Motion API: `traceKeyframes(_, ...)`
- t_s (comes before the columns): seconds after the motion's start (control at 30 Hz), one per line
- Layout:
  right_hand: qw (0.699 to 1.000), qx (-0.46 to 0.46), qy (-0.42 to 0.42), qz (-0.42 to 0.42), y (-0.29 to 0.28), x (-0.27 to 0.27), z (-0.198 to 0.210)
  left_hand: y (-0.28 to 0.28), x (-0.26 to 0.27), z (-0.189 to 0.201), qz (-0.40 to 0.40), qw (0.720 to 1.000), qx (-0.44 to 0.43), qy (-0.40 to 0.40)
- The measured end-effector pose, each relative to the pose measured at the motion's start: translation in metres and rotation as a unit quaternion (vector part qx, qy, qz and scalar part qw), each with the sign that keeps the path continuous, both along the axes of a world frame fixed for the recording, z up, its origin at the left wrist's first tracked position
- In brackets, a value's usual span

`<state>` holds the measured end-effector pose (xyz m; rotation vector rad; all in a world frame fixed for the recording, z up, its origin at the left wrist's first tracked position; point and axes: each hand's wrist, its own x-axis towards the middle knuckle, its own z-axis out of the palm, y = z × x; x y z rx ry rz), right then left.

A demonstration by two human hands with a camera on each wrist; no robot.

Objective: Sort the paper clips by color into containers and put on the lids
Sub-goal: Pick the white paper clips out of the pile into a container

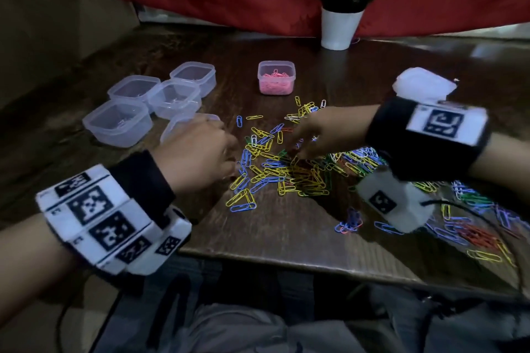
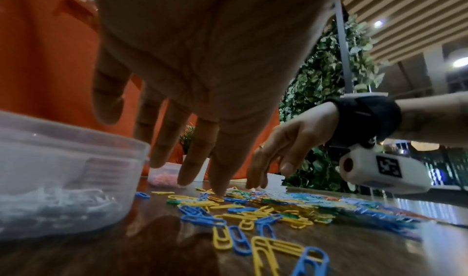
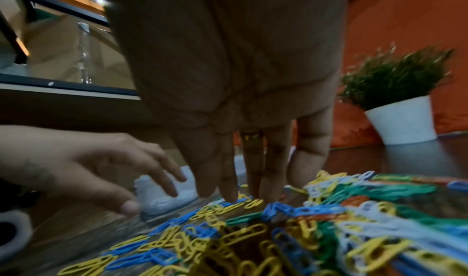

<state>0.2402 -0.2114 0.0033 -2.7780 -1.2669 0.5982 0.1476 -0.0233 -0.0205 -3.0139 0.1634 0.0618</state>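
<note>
A loose pile of paper clips (image 1: 286, 169) in yellow, blue, green, white and red covers the middle and right of the dark table. My left hand (image 2: 197, 180) hangs over the pile's left edge with fingers straight and spread, tips touching yellow and blue clips. My right hand (image 3: 240, 194) reaches in from the right, straight fingers pressing down on the clips (image 3: 253, 204). Neither hand holds a clip that I can see. A container of pink clips (image 1: 276, 77) stands behind the pile. A clear container with white clips (image 2: 63, 180) sits just beside my left hand.
Several clear lidless containers (image 1: 134, 89) are grouped at the back left. A stack of translucent lids (image 1: 424, 84) lies at the back right, behind my right wrist. A potted plant (image 1: 339, 27) stands at the far edge. Clips spread toward the table's front right corner (image 1: 484, 255).
</note>
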Motion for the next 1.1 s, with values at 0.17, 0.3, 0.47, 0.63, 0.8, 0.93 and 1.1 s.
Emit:
traceKeyframes(0.17, 0.991, 0.033, -0.104, 0.081, 0.06, 0.017, -0.009, 0.015, -0.006, -0.001, 0.005, 0.994, -0.096, -0.046)
traceKeyframes(0.3, 0.983, -0.022, -0.109, 0.145, 0.088, 0.032, -0.016, 0.021, -0.018, -0.001, -0.001, 0.986, -0.152, -0.074)
traceKeyframes(0.47, 0.986, -0.041, -0.098, 0.126, 0.096, 0.049, -0.024, 0.029, -0.022, -0.009, 0.058, 0.951, -0.264, -0.147)
traceKeyframes(0.63, 0.998, 0.047, -0.029, 0.039, 0.075, 0.055, -0.024, 0.027, -0.013, -0.009, 0.075, 0.964, -0.227, -0.114)
traceKeyframes(0.8, 0.973, 0.184, 0.091, -0.109, 0.014, 0.056, 0.0, 0.016, -0.01, -0.005, 0.043, 0.988, -0.127, -0.071)
traceKeyframes(0.93, 0.921, 0.251, 0.209, -0.215, -0.041, 0.045, 0.007, 0.016, -0.004, -0.004, 0.051, 0.997, -0.051, -0.028)
traceKeyframes(1.1, 0.906, 0.23, 0.246, -0.257, -0.076, 0.032, 0.006, 0.016, -0.003, 0.004, 0.068, 0.988, -0.134, -0.038)
